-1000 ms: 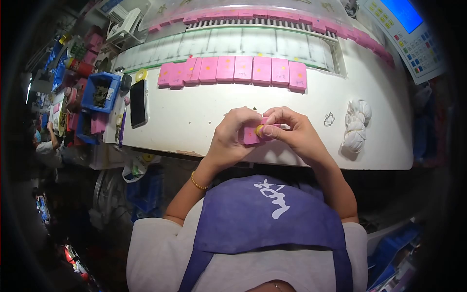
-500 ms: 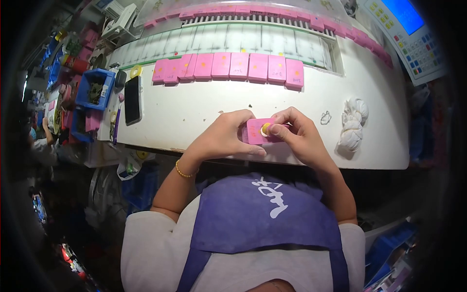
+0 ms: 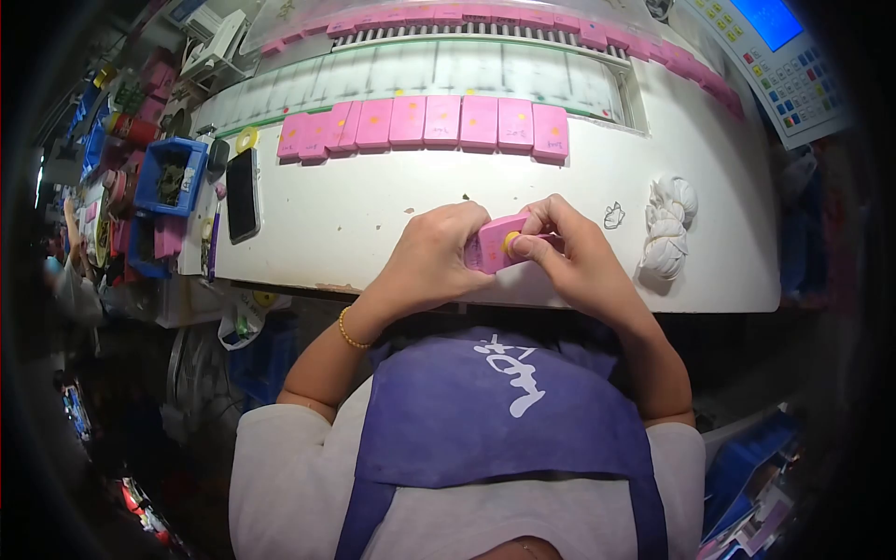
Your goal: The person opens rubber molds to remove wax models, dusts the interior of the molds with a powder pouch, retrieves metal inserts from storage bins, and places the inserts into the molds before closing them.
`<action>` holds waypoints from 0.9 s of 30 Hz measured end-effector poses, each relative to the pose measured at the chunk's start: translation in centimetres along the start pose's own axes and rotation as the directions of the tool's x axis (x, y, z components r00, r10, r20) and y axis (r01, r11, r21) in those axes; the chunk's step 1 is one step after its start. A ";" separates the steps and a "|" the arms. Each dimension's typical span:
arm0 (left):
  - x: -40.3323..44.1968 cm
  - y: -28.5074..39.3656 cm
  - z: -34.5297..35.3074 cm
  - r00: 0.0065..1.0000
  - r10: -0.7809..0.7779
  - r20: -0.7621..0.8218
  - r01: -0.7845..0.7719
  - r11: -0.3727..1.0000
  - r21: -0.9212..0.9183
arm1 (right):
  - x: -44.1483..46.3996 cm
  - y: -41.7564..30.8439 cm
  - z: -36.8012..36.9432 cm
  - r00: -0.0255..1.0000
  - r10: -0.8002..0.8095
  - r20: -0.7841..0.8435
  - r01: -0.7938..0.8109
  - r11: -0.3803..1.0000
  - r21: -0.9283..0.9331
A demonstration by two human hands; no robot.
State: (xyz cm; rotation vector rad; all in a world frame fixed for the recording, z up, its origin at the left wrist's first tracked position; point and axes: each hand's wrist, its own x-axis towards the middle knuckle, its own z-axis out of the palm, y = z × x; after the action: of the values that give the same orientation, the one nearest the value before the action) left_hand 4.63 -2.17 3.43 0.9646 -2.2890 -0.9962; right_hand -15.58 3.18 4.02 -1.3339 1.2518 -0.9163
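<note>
Above the front edge of the table, my left hand (image 3: 436,250) is closed around the left end of a small pink block (image 3: 495,245), which is tilted. Faint reddish marks show on the block's face. My right hand (image 3: 571,245) is closed at the block's right side, thumb and fingers pinching a small round yellow piece (image 3: 511,243) against it. The thumb partly covers the yellow piece, so I cannot make out exactly what it is. Behind my hands stands a row of similar pink blocks (image 3: 443,121) with yellow dots and handwriting.
A white twisted bundle (image 3: 668,229) and a crumpled clear scrap (image 3: 613,216) lie to the right. A phone (image 3: 243,196), a yellow tape roll (image 3: 246,140) and blue bins (image 3: 171,177) are left. A keypad machine (image 3: 775,65) stands at back right. Another person's arm (image 3: 72,229) shows far left.
The pink block has tilted, its right end turning upward. My left thumb has drawn in against the block. The whole view has shifted slightly.
</note>
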 end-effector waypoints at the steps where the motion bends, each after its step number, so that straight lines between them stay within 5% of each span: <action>1: -0.1 0.1 0.2 1.000 0.019 -0.025 -0.019 1.000 0.018 | -0.1 -0.1 0.1 0.999 -0.041 -0.021 0.040 0.998 -0.039; 7: -0.1 0.5 1.0 0.976 0.198 -0.089 -0.185 0.974 0.133 | 0.0 -0.5 -0.3 0.999 0.024 -0.024 -0.025 0.996 -0.085; 11: 0.0 0.2 1.4 0.969 0.224 -0.103 -0.213 0.971 0.108 | 0.0 0.7 -0.5 0.995 0.017 -0.099 -0.004 0.991 0.131; 13: -0.3 0.2 1.0 0.996 0.079 -0.046 -0.083 0.990 -0.113 | 0.2 1.0 -0.3 0.991 -0.066 -0.117 0.085 0.983 0.165; 17: -0.5 -0.5 0.9 0.996 -0.037 0.086 0.069 0.907 -0.414 | 0.1 -0.4 -2.0 0.976 0.137 0.172 -0.184 0.935 0.302; 20: -0.7 -0.4 1.1 0.980 -0.078 0.182 0.189 0.646 -0.740 | -0.3 0.2 -2.3 0.960 0.086 0.268 -0.203 0.870 0.448; 23: -0.3 0.3 0.8 0.960 -0.084 0.268 0.275 0.473 -0.837 | -0.6 1.5 -1.8 0.962 0.033 0.272 -0.202 0.757 0.622; 26: -0.3 -0.1 1.3 0.959 -0.074 0.272 0.275 0.458 -0.845 | -0.9 1.7 -1.5 0.972 0.047 0.230 -0.183 0.766 0.616; 27: -0.2 0.1 1.0 0.963 -0.086 0.254 0.259 0.552 -0.793 | -1.0 1.6 -1.5 0.978 0.061 0.202 -0.167 0.807 0.566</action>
State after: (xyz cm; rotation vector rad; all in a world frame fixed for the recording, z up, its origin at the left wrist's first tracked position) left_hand 4.09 -1.50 2.82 0.6767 -1.4922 -2.0621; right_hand -17.52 4.01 2.87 -0.8149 0.8057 -0.9707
